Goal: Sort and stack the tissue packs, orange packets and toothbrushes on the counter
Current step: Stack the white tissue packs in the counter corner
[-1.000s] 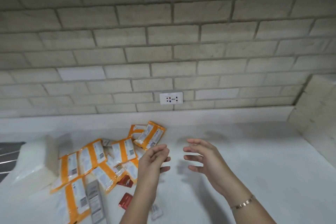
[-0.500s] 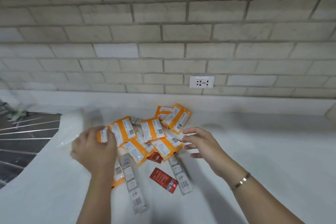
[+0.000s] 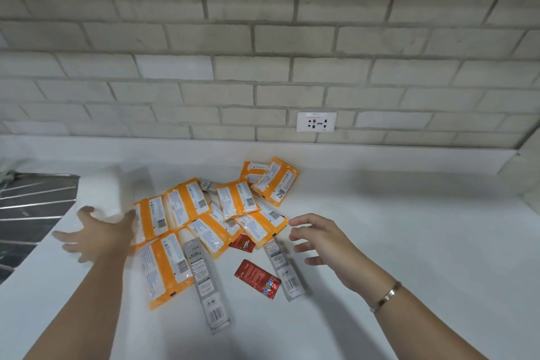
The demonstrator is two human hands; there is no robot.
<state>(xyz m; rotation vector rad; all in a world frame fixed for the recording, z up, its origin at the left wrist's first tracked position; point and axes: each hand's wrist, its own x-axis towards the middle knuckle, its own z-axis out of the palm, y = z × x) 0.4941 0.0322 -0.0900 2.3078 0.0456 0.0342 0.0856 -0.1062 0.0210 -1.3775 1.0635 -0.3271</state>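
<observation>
- Two hands: left hand [image 3: 96,232] spread against white tissue pack [image 3: 100,194], mid-left; right hand [image 3: 320,238] open, empty, right of orange packets [image 3: 187,206].
- Two boxed toothbrushes [image 3: 206,280] below the pile.

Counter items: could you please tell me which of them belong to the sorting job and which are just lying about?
Belong to the job:
- white tissue pack, touched by the left hand
- orange packets in a loose pile
- two boxed toothbrushes, lying flat

Just lying about:
- two small red sachets
- wall socket
- sink drainer

The right hand hovers open.
</observation>
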